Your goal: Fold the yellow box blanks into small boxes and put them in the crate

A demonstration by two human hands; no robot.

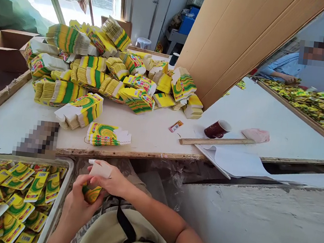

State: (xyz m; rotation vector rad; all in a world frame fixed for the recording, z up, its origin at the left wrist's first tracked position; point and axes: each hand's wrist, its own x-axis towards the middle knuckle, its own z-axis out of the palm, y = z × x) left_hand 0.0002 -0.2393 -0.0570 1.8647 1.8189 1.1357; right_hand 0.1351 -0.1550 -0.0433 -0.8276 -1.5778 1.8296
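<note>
Over my lap, a small yellow-and-green carton point(92, 194) is held between both hands. My left hand point(78, 205) is closed around its lower side with thumb and fingers. My right hand point(114, 182) grips the top, where whitish flaps show among the fingers; part of the carton is hidden by the hands. On the table edge just beyond lies a short stack of flat cartons point(103, 134). To the left stands a white-rimmed tray point(65, 188) holding many yellow cartons point(17, 210).
Bundles of flat cartons point(93, 67) are heaped across the white table point(155, 132). A maroon mug point(217, 129), a wooden stick point(215, 141) and a small packet point(176, 126) lie to the right. Behind a tall cardboard panel point(242, 33), a person sits by more cartons.
</note>
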